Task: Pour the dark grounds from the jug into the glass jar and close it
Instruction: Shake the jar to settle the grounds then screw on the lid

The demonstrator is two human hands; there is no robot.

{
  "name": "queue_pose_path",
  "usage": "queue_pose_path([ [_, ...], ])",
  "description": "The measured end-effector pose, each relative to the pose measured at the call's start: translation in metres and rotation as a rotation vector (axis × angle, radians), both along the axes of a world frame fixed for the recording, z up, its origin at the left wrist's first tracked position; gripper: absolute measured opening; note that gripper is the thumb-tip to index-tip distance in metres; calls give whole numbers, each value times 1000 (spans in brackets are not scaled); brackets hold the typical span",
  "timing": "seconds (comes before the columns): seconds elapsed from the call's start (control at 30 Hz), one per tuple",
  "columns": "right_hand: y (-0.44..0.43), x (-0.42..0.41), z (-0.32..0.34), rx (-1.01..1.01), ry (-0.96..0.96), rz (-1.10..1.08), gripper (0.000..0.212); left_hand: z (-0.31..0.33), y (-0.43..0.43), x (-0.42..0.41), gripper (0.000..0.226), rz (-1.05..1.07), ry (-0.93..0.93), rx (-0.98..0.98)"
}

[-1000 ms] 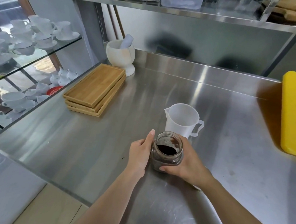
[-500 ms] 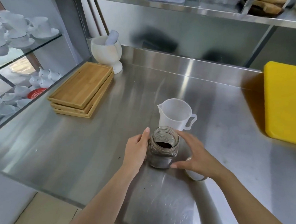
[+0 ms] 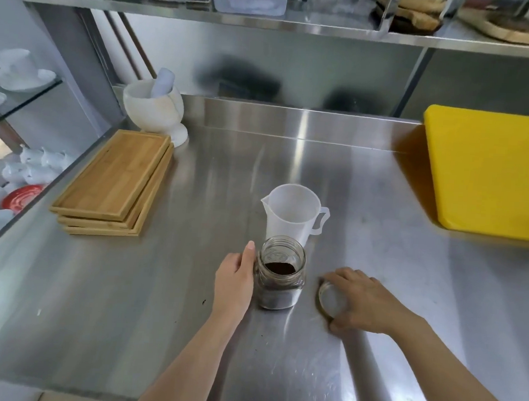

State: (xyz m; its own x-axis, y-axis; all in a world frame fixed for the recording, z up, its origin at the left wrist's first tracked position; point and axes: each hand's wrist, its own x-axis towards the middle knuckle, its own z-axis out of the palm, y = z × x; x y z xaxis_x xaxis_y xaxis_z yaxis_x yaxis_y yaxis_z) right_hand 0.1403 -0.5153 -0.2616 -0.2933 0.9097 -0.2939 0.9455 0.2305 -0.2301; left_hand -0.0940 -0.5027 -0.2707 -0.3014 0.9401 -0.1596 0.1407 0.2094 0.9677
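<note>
Jar: one clear glass jar [image 3: 280, 273] stands upright and uncapped on the steel desk [image 3: 98, 299], just below the middle of the view; threaded neck, square-shouldered body.
Grounds: dark grounds [image 3: 280, 268] fill the jar to roughly shoulder height and show as a dark patch through the mouth.
Jug: one translucent white plastic jug [image 3: 292, 212] stands upright at 12 o'clock from the jar, just behind it, spout toward 9 o'clock, handle toward 3 o'clock; its inside looks empty.
Lid: one round metal lid [image 3: 331, 299] lies at 3 o'clock from the jar, near it but apart.
Left hand: left hand [image 3: 234, 280] rests flat against the jar's 9 o'clock side, fingers together and pointing to 12 o'clock, bracing rather than wrapping it.
Right hand: right hand [image 3: 365, 300] is curled over the lid, fingers along the far edge, thumb at the near edge, gripping it on the desk.
Specks: a few dark crumbs [image 3: 204, 302] lie on the desk at 8 o'clock from the jar.
Trays: three wooden trays [image 3: 114, 177] sit stacked at 10 o'clock.
Mortar: one white mortar [image 3: 153, 108] with one pestle [image 3: 164, 80] stands behind the trays.
Board: one yellow board [image 3: 488, 172] lies at 2 o'clock.
Cups: white cups [image 3: 21, 71] fill the glass shelves at 9 o'clock; too crowded to count.
</note>
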Motion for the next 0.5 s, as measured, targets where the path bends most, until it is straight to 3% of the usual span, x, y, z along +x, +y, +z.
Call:
queue_pose_path([
  [0.17, -4, 2, 0, 24, 47, -77, 77, 0, 1, 1, 50, -14, -17, -34],
  [0.5, 6, -7, 64, 239, 485, -238, 43, -2, 0, -1, 52, -63, -26, -44],
])
